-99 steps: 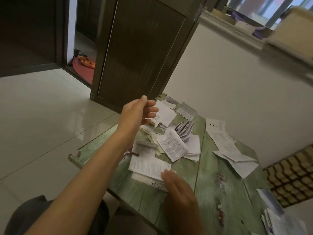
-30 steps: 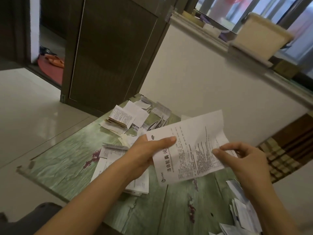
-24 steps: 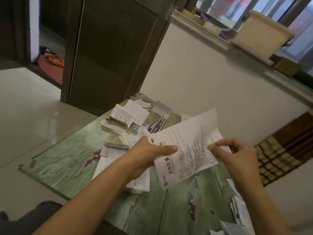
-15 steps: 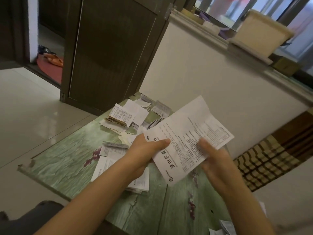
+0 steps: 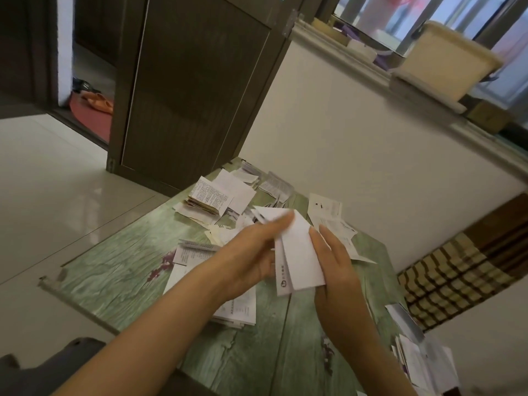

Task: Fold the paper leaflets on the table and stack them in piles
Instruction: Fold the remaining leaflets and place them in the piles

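I hold a white leaflet (image 5: 300, 261), folded in half lengthwise, upright above the green table (image 5: 120, 284). My left hand (image 5: 248, 255) grips its left side, with the fingers reaching along the top edge and the thumb hidden behind the paper. My right hand (image 5: 334, 267) lies flat against the leaflet's right side, fingers straight. A stack of small folded leaflets (image 5: 208, 198) sits at the far end. A flatter pile (image 5: 237, 310) lies under my left wrist.
Loose unfolded leaflets (image 5: 328, 215) lie at the far right of the table, more papers (image 5: 423, 361) at its near right corner. A dark door (image 5: 185, 90) stands beyond the table, a white wall to the right, tiled floor to the left.
The open printed leaflet has been folded in half between my hands, blank side now outward. My right hand moved in from the sheet's right edge to lie flat against the fold.
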